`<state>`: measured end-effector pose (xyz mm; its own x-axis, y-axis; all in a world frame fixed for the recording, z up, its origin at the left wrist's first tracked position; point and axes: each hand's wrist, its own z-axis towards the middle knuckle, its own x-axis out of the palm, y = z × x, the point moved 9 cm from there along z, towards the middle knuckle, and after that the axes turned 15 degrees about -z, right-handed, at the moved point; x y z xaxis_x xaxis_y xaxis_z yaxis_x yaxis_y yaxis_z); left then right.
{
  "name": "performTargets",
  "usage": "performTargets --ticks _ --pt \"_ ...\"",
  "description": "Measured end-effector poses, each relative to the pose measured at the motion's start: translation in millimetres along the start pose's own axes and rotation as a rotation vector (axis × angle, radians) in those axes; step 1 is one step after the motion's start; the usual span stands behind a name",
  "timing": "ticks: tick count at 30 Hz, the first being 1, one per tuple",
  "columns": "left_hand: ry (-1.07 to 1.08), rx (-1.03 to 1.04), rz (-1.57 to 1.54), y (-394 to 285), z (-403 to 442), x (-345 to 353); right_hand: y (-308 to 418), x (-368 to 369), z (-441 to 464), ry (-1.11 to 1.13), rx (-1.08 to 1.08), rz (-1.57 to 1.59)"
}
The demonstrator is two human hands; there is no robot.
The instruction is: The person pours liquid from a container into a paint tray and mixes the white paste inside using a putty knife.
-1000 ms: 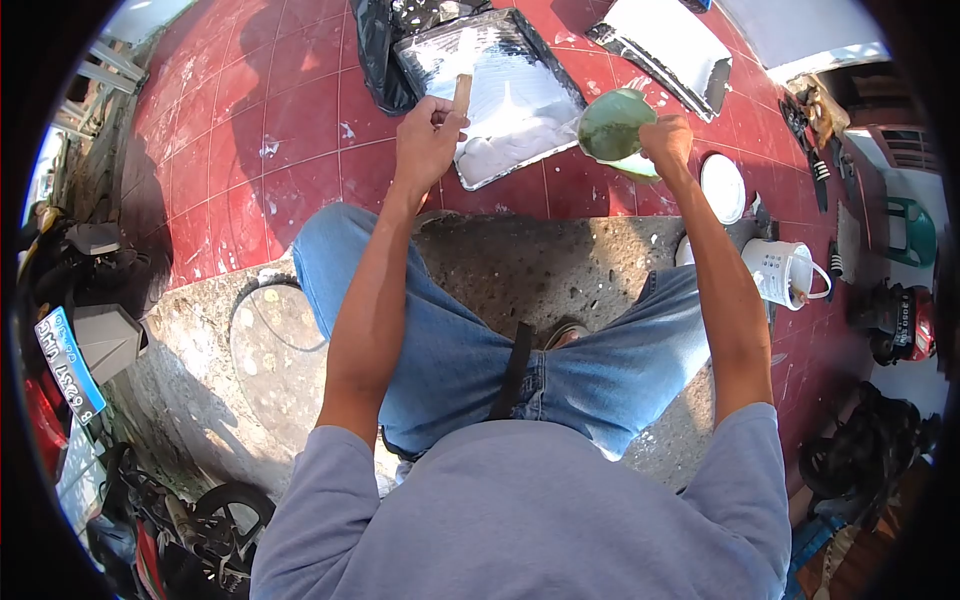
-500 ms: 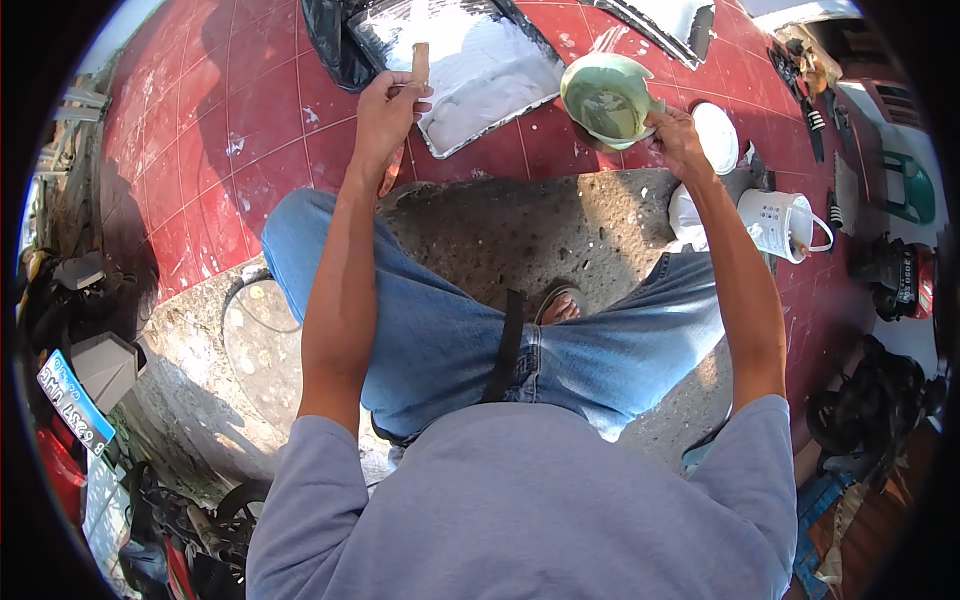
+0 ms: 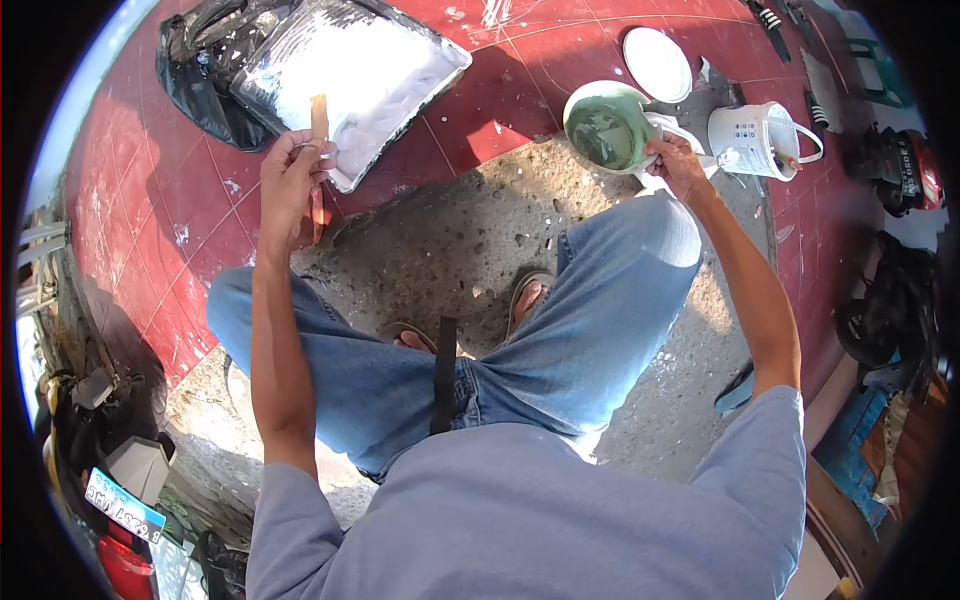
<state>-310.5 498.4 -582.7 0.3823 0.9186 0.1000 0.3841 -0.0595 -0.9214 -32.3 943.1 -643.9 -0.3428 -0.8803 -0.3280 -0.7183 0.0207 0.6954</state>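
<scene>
Two hands are occupied, one per tool; landmark for everything below is the paint tray (image 3: 466, 58). A flat wooden handle (image 3: 319, 118) is pinched between thumb and fingers of the left hand (image 3: 288, 185), at the tray's near edge. Its long axis is pointed up-frame, away from the body, so the upper part is seen against the white paint (image 3: 375, 85). (Far end is lost in the glare; contact with the paint can't be confirmed.)

A green dipper (image 3: 607, 132) is held by its side grip in the right hand (image 3: 680, 165), fingers curled round. It is placed to the right of the tray, well apart from it, mouth turned up toward the camera, pale residue seen inside. Key relation: the bowl is set on the tray side of the right hand, with its grip pointed away from the tray. The left hand is the nearer of the two to the tray.

Around the tray: a black plastic bag (image 3: 205, 105) is bunched against its left side; a white lid (image 3: 658, 64) and a white bucket (image 3: 740, 140) are placed to its right, the bucket farther out.
</scene>
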Motion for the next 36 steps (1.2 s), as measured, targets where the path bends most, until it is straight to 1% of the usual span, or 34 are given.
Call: performTargets --ticks 2,4,6,8,13,14,15,17,18,19,20,22,24,26,27,28,29,31,33,36 --pt "0.006 -0.032 -0.017 9 0 -2 -30 -1 -3 -0.013 0.020 0.139" --pt "-0.013 -0.066 -0.058 13 -4 -7 -49 -5 -8 -0.131 0.031 0.135" --pt "-0.026 -0.101 -0.096 19 -5 -11 -71 -3 -7 -0.136 0.098 0.066" --pt "-0.018 -0.118 -0.124 22 -5 -11 -95 13 -4 -0.022 0.033 0.343" --pt "0.033 -0.151 -0.140 27 -12 5 -175 7 25 -0.064 -0.193 0.529" --pt "0.031 -0.163 -0.120 29 -14 9 -176 9 23 -0.071 -0.239 0.569" --pt "0.027 -0.177 -0.100 34 -15 14 -155 11 2 -0.145 -0.164 0.565" --pt "0.036 -0.198 -0.121 42 -26 26 -138 7 -14 -0.251 -0.082 0.365" --pt "0.057 -0.203 -0.162 45 -33 36 -146 -1 -4 -0.289 -0.082 0.174" --pt "0.077 -0.197 -0.186 47 -41 46 -129 -11 -20 -0.459 0.064 -0.143" --pt "0.101 -0.189 -0.211 49 -47 57 -88 -26 -47 -0.630 0.205 -0.465" --pt "0.149 -0.150 -0.261 56 -58 75 -22 -45 -74 -0.896 -0.026 -0.575" --pt "0.176 -0.114 -0.331 57 -67 93 59 -29 -100 -0.822 -0.136 -0.419" --pt "0.197 -0.085 -0.361 48 -73 105 148 22 -132 -0.674 -0.412 -0.352" --pt "0.205 -0.053 -0.385 45 -73 110 178 53 -140 -0.546 -0.501 -0.370" --pt "0.213 -0.021 -0.409 41 -74 113 199 88 -147 -0.419 -0.528 -0.321" --pt "0.221 -0.004 -0.430 35 -75 113 207 123 -147 -0.264 -0.496 -0.279" --pt "0.243 0.027 -0.477 23 -78 113 205 186 -140 -0.012 -0.373 -0.347" --pt "0.212 0.048 -0.451 19 -80 106 194 233 -138 0.198 -0.275 -0.237" --pt "0.146 0.099 -0.352 5 -82 86 188 263 -132 0.264 -0.219 -0.118"
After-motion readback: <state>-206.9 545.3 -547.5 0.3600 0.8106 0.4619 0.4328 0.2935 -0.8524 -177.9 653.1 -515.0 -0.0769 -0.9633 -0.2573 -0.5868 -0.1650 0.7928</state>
